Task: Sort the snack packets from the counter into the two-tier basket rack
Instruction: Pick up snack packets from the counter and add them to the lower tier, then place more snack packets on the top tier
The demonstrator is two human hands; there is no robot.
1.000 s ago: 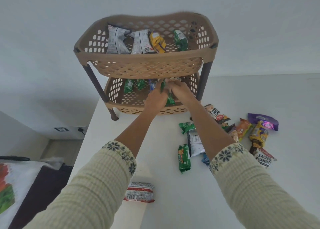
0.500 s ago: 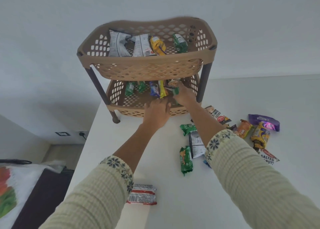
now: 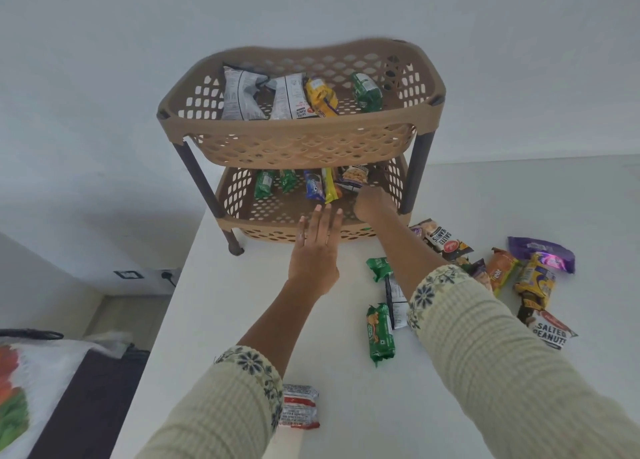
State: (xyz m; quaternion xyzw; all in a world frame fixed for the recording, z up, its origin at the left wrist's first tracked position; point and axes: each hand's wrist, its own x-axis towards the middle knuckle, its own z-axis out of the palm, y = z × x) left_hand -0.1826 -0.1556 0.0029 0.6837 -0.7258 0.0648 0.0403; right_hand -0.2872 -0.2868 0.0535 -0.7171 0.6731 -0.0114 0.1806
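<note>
Readable text:
- "OREO": blue packet (image 3: 314, 185), lower tier (image 3: 242, 195) of rack (image 3: 301, 139).
- "SALTED PEANUTS": white packet (image 3: 291, 98) in the upper tier, black packet (image 3: 443, 238) and red-white pouch (image 3: 550, 330) on desk (image 3: 214, 320).
- "treat": orange packet (image 3: 500, 271).

Left hand (image 3: 317, 247) is flat with fingers straight over the lower tier's front rim, holding nothing. Right hand (image 3: 372, 205) is in the lower tier, against the peanut-picture packet (image 3: 355, 178). Its fingers curl away from the camera, so I can't tell the grip.

The right forearm covers part of the desk pile. The left sleeve cuts off the red wrapper (image 3: 299, 406), print unreadable.
</note>
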